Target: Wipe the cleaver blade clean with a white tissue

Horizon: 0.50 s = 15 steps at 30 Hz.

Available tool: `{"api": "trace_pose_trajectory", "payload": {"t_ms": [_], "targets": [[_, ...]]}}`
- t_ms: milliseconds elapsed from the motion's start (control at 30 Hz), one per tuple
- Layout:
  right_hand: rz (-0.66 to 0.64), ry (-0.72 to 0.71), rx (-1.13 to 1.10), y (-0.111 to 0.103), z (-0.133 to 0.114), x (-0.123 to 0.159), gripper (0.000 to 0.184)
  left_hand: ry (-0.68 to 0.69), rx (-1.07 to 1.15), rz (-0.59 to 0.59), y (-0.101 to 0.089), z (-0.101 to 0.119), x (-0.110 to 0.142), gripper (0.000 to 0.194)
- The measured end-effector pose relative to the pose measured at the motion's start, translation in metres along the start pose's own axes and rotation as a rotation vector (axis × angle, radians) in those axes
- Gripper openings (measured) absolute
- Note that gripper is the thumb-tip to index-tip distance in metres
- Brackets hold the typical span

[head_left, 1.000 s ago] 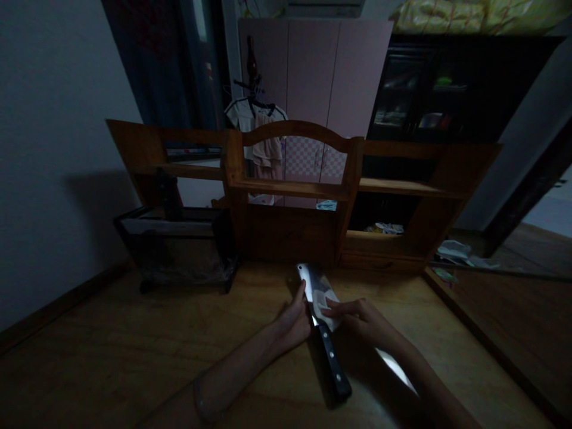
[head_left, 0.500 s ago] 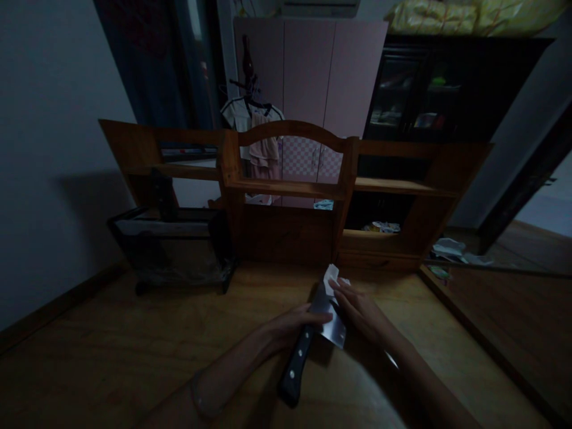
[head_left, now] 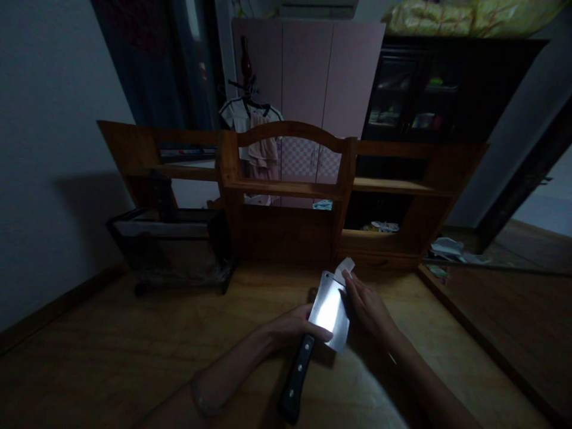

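A cleaver [head_left: 329, 307] with a broad shiny blade and a black riveted handle is held above the wooden tabletop, its handle pointing down toward me. My left hand [head_left: 297, 326] grips the blade near the handle, thumb across its face and fingers underneath. At the blade's far right edge, my right hand [head_left: 364, 298] pinches a white tissue [head_left: 345, 270] against the metal. Part of the tissue is covered by the right fingers.
On the left stands a dark knife block [head_left: 174, 250] with a black handle sticking up. A wooden shelf unit [head_left: 290, 189] runs across the back of the tabletop [head_left: 179, 339]. Beyond it are a pink wardrobe [head_left: 308, 77] and a dark cabinet [head_left: 473, 89].
My right hand has drawn the tissue rightward, from the blade's far end to its right edge. The blade has tilted and now reflects bright light; my left hand keeps its grip.
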State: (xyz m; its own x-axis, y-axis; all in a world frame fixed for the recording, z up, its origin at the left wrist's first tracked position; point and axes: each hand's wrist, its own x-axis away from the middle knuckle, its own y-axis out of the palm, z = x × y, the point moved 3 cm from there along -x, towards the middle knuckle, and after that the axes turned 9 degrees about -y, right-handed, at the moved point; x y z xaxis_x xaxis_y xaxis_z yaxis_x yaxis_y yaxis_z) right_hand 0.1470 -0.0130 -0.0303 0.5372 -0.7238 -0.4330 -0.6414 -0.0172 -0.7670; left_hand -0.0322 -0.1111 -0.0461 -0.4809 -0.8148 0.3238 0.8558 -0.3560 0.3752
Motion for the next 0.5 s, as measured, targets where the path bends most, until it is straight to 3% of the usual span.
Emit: {"api": "trace_pose_trajectory", "payload": {"t_ms": [167,500], "targets": [[0.137,-0.059,-0.052,-0.011,-0.007,-0.001,0.047,0.046,-0.014,0.017,-0.003,-0.003,-0.004,0.064],[0.052,-0.098,-0.172,-0.005,-0.024,0.000,0.047,0.086,0.135,0.041,-0.005,-0.005,-0.007,0.060]]}}
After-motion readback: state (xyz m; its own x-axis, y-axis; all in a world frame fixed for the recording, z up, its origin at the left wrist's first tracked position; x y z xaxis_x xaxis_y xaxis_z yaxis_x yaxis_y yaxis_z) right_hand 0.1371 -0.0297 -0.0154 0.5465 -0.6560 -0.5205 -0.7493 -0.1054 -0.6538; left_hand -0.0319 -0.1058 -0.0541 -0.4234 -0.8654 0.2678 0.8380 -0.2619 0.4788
